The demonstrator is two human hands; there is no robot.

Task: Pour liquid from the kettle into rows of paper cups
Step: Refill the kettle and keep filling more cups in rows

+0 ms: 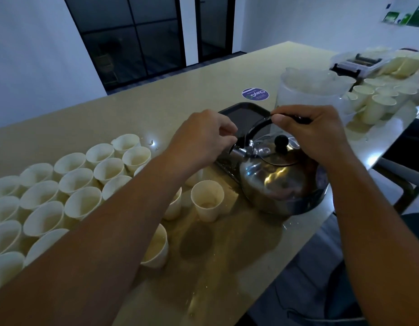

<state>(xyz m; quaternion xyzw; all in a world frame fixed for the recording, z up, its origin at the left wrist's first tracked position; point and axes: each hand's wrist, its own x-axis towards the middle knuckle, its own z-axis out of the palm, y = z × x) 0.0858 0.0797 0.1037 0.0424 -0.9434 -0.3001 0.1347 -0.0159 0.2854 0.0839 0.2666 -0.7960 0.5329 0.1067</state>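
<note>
A shiny steel kettle (281,182) with a black knob lid and a black arched handle sits at the table's near right edge. My right hand (314,132) grips the top of that handle. My left hand (203,135) pinches the black cap at the tip of the kettle's spout. White paper cups (74,182) stand in rows on the left of the table, some hidden under my left forearm. One cup (207,200) stands apart just left of the kettle, with a little liquid at its bottom. Another cup (156,248) stands nearer, by my forearm.
A black tray (245,114) lies behind the kettle. A large translucent jug (307,90) stands to the right of it, with more paper cups (378,100) and a clear box beyond. A wet patch (215,241) spreads on the table in front of the kettle. A round purple sticker (255,93) lies further back.
</note>
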